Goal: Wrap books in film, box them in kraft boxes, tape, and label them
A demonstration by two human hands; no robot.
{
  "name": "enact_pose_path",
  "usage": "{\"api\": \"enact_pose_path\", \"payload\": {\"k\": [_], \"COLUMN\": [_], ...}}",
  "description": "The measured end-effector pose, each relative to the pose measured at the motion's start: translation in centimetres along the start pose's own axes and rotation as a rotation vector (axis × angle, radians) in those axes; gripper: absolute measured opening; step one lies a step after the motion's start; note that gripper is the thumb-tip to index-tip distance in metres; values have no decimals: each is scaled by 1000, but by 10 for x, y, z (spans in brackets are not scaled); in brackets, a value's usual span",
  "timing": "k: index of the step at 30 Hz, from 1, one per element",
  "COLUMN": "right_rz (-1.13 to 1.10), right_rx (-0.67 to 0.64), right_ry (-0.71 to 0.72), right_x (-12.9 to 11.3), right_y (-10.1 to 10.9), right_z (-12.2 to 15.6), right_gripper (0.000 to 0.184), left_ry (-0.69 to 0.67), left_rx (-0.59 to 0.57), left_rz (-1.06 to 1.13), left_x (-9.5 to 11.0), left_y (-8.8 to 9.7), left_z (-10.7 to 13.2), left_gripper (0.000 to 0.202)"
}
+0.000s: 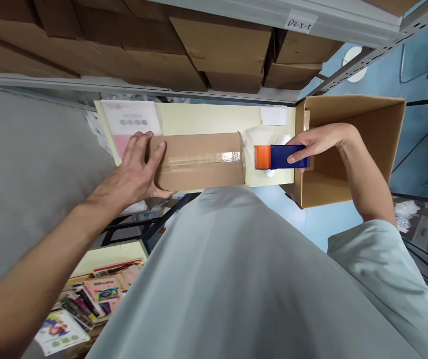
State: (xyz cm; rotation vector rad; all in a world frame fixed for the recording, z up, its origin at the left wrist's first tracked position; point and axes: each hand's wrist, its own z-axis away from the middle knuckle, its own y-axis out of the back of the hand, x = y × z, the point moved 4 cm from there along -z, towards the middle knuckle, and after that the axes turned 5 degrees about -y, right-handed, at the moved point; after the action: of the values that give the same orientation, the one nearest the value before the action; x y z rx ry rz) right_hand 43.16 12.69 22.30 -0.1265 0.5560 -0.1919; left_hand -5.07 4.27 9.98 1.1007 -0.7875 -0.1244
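Note:
A small brown cardboard box lies on a pale yellow table, with a strip of clear tape along its closed top seam. My left hand rests flat on the box's left end, fingers spread over the top and thumb at the near side. My right hand grips a blue tape dispenser with an orange head. The dispenser sits just off the box's right end, its orange head facing the box. White packing material lies behind the dispenser.
A large open cardboard carton stands at the table's right end. Stacked brown boxes fill the metal shelf beyond. A pink and white sheet lies on the table's left. Books are piled on a lower surface at my left.

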Motion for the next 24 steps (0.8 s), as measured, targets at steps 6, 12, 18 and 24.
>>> {"api": "enact_pose_path", "payload": {"k": [6,12,18,24], "right_rz": [23,54,132,267], "right_rx": [-64,-3,114,263], "right_ry": [13,-35,-121,-252], "right_x": [14,20,19,4], "right_y": [10,13,5,-16], "right_z": [-13,-16,-28,-52], "right_gripper": [79,80,74,51], "left_ry": [19,81,54,60], "left_rx": [-3,-3,-51,-88], "left_rz": [-39,7,-49,-76], "left_x": [0,2,4,12], "left_y": [6,5,3,3], "left_z": [3,-2,-7,-8], "left_gripper": [149,151,149,150]}}
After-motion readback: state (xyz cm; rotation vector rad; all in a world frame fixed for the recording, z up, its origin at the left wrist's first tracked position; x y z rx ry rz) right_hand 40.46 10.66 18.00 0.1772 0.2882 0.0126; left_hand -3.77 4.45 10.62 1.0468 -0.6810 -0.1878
